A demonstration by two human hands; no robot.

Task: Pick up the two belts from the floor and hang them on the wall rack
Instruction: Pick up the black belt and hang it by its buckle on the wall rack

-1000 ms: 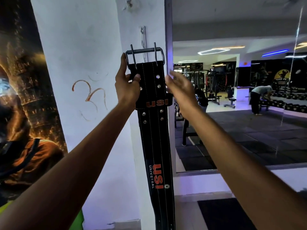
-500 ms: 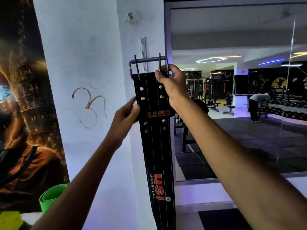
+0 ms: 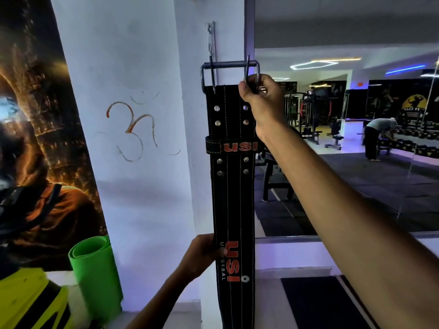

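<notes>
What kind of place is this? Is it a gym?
Most likely a gym. The big wall mirror shows weight machines and a long row of dumbbells. The hands, right hand and left hand, hold a black leather weightlifting belt, and a rolled green mat stands nearby.

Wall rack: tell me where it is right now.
In the head view, the wall rack is a narrow metal strip on the white pillar, upper centre, just above the belt's buckle.
</notes>
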